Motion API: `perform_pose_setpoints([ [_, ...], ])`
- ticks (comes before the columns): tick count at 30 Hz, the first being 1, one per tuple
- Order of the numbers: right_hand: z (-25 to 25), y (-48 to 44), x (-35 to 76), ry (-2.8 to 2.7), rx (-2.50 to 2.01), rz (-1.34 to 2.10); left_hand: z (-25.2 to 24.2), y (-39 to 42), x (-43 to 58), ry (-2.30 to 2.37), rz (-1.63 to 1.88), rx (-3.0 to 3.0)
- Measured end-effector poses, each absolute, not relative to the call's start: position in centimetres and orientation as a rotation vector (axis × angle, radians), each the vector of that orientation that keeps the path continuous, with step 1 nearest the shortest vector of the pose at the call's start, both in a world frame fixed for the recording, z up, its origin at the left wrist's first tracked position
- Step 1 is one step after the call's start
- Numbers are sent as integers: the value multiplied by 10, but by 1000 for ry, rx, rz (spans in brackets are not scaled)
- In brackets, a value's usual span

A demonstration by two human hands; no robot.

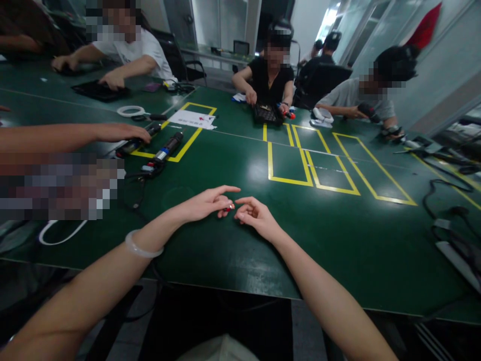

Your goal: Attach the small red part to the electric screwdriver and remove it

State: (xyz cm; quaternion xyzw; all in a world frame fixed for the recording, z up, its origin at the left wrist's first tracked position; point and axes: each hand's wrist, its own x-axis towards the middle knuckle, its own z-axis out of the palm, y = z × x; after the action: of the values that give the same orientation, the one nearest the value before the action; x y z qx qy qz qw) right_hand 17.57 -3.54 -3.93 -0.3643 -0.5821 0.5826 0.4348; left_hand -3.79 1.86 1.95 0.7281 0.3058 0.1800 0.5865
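My left hand (206, 204) is over the green table, its index finger stretched out and its thumb pressed against the curled fingers. Pinched there is a small red and silvery piece (228, 207), too small for me to tell its kind. Just to the right, my right hand (257, 216) faces it with loosely bent fingers, the index finger apart from the thumb. I see nothing in that hand. A narrow gap separates the two hands, and the piece sits close to my right fingertips.
On the green table (210, 260), yellow tape frames (289, 180) mark the far side. A black tool with a blue band (163, 152) lies to the left, near another person's arm (75, 138). Black cables (432, 200) run along the right. Several people sit around the table.
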Motion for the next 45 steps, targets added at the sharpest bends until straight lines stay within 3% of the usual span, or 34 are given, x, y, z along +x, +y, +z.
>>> perform_pose_setpoints([
  [10, -41, -35, 171, -1381, -910, 1352, 4, 17, -29, 752, 472, 1727],
  [18, -39, -32, 175, -1400, -994, 1324, 5, 25, -38, 810, 521, 2168],
  [24, -40, -31, 179, -1375, -1015, 1313, 10, 78, -105, 1828, 814, 2414],
  [29, -45, -28, 180, -1382, -1018, 1326, 7, 101, -162, 2466, 572, 1961],
  [36, -47, -28, 184, -1406, -1032, 1301, 0, 116, -188, 2451, 251, 1726],
  [45, -42, -30, 186, -1621, -1165, 913, 5, 103, -166, 2383, 238, 1885],
])
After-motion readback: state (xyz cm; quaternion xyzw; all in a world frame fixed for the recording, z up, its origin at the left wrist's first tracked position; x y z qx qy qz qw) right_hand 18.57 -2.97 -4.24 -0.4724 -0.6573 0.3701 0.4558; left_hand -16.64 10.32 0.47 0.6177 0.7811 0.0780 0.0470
